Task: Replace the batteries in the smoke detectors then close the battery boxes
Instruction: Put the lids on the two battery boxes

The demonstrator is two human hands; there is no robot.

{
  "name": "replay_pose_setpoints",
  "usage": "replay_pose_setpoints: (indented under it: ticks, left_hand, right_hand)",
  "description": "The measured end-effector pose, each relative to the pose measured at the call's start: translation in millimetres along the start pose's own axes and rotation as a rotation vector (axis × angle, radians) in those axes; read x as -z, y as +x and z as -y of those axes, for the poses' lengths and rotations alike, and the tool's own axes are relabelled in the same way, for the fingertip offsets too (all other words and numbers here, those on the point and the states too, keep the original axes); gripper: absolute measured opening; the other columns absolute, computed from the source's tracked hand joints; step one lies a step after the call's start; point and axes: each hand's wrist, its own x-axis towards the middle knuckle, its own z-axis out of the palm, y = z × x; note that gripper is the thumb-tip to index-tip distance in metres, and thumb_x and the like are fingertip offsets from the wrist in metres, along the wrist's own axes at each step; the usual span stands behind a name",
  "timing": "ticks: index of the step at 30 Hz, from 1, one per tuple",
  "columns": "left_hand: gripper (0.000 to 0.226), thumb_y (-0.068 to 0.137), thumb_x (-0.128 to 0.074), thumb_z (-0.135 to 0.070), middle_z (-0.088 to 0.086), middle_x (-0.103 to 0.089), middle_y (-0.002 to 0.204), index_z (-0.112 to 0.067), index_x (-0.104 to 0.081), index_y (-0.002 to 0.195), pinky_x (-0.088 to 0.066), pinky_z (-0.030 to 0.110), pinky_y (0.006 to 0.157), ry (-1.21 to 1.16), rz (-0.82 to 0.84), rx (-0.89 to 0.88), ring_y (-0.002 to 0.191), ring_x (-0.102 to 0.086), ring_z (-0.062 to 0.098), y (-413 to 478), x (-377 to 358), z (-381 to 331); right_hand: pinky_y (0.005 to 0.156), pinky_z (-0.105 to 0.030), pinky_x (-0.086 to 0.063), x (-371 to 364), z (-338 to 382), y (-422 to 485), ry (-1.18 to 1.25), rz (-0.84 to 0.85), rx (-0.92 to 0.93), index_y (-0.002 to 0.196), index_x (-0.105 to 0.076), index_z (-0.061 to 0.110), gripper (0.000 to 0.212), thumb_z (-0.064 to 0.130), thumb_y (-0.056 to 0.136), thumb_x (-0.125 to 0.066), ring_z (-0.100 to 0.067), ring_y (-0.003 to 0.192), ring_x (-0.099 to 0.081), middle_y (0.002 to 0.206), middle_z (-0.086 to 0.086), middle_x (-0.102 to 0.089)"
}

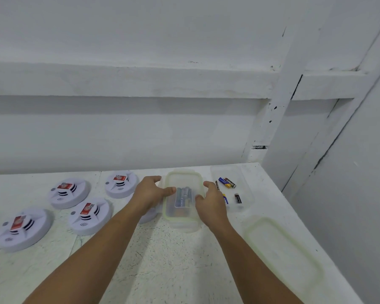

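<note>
A clear battery box [182, 222] with a green-rimmed lid [182, 179] on it stands mid-table, batteries visible inside. My left hand [148, 194] rests on the lid's left edge with the thumb on top. My right hand [211, 201] presses the lid's right edge. To the right, a second clear box [246, 189] stands open with several loose batteries [227, 182] in it. Its lid [281, 255] lies flat at the near right. Several white smoke detectors [89, 216] with red labels lie on the left; one is partly hidden behind my left forearm.
The white speckled table [162, 260] ends at a white wall behind and a white panel on the right. The table's right edge runs diagonally past the loose lid.
</note>
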Motion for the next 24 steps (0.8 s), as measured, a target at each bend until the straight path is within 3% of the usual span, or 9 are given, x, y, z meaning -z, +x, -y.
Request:
replay_pose_setpoints:
  ticks: [3,7,12,15,19,21,24]
  left_hand:
    - [0.066,0.073,-0.081,-0.032,0.009,-0.06,0.109,-0.014,-0.046,0.126,-0.045,0.03,0.069,0.087,-0.109,-0.089,0.094,-0.059,0.024,-10,-7,2]
    - [0.042,0.078,-0.075,-0.035,0.002,-0.058,0.097,-0.009,-0.055,0.104,-0.044,0.032,0.071,0.196,-0.237,-0.161,0.086,-0.055,0.02,-18,-16,6]
    - [0.022,0.084,-0.069,-0.024,0.012,-0.068,0.084,-0.003,-0.064,0.085,-0.05,0.038,0.074,0.131,-0.232,-0.169,0.079,-0.063,0.027,-22,-22,5]
    - [0.018,0.084,-0.069,-0.022,0.01,-0.063,0.079,-0.009,-0.059,0.077,-0.052,0.039,0.078,0.07,-0.219,-0.128,0.072,-0.057,0.024,-18,-22,5]
    - [0.022,0.085,-0.069,-0.023,0.011,-0.071,0.084,-0.001,-0.068,0.084,-0.053,0.039,0.079,-0.002,-0.179,-0.078,0.081,-0.067,0.027,-13,-20,9]
    - [0.027,0.084,-0.069,-0.024,0.015,-0.071,0.086,0.002,-0.068,0.086,-0.053,0.039,0.077,0.025,-0.17,-0.085,0.077,-0.065,0.027,-11,-17,10]
    - [0.033,0.083,-0.071,-0.029,0.017,-0.07,0.086,0.003,-0.068,0.089,-0.053,0.042,0.076,0.078,-0.145,-0.13,0.074,-0.06,0.023,-10,-13,11]
  right_hand:
    - [0.082,-0.024,-0.042,-4,-1,-4,0.01,-0.008,-0.003,0.143,-0.031,0.012,0.047,0.017,0.098,-0.045,-0.023,0.112,-0.053,0.132,-0.011,-0.05]
    - [0.075,-0.025,-0.039,-5,-3,-7,0.07,0.008,-0.061,0.138,-0.033,0.007,0.042,0.021,0.1,-0.043,-0.018,0.096,-0.052,0.122,-0.009,-0.056]
    - [0.062,-0.024,-0.043,-10,-8,-2,0.171,0.043,-0.139,0.121,-0.05,0.012,0.027,0.026,0.099,-0.042,-0.012,0.082,-0.053,0.101,0.001,-0.056]
    - [0.073,-0.032,-0.05,-9,-11,2,0.238,0.069,-0.171,0.113,-0.057,0.014,0.023,0.024,0.099,-0.041,-0.018,0.089,-0.06,0.101,-0.003,-0.063]
    - [0.074,-0.032,-0.05,-9,-12,2,0.258,0.09,-0.195,0.112,-0.058,0.014,0.024,0.023,0.099,-0.039,-0.018,0.089,-0.059,0.1,-0.002,-0.062]
    - [0.076,-0.033,-0.051,-8,-12,2,0.238,0.11,-0.193,0.115,-0.056,0.015,0.025,0.025,0.099,-0.039,-0.019,0.094,-0.059,0.105,-0.003,-0.062]
    - [0.065,-0.028,-0.045,-5,-7,6,0.119,0.143,-0.162,0.104,-0.054,0.01,0.02,0.024,0.098,-0.041,-0.019,0.084,-0.056,0.099,-0.006,-0.06]
